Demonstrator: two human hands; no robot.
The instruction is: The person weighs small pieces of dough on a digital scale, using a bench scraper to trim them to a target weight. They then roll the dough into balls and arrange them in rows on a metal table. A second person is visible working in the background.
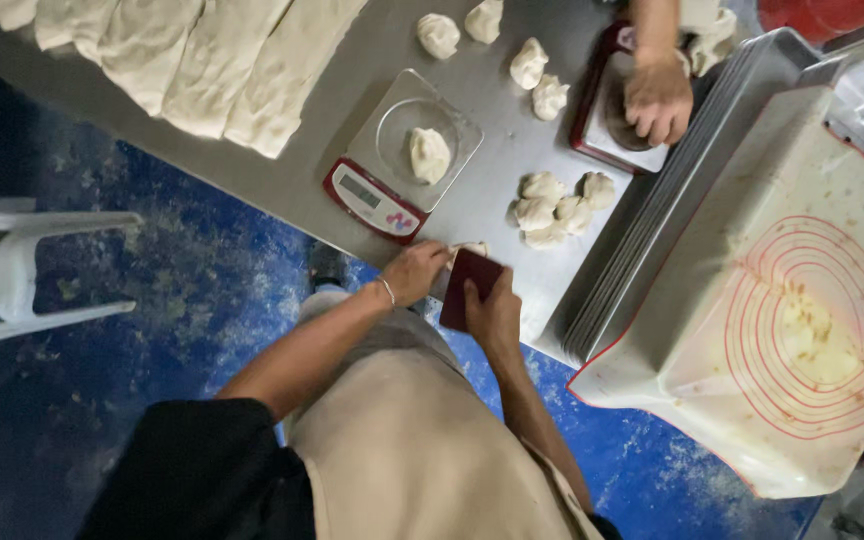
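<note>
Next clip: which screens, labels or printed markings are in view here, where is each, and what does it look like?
Scale display: small grey rectangular screen on the red front panel of the kitchen scale, table's near edge; digits unreadable.
Button panel: small pinkish marks right of that screen.
Second scale: red-edged, under another person's hand; no screen visible.
Baking mat: translucent, red border, red concentric rings, draped at right.
No packages or signs.

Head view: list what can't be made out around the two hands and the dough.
- Dough piece at the table edge: mostly hidden behind the left hand and the dark red scraper.
- Scraper's lower edge: covered by the right hand.
- Scale display: too small to read.
- What another person's hand presses on the second scale: covered by that hand.
- Long dough sheets: cut off by the top edge.
</note>
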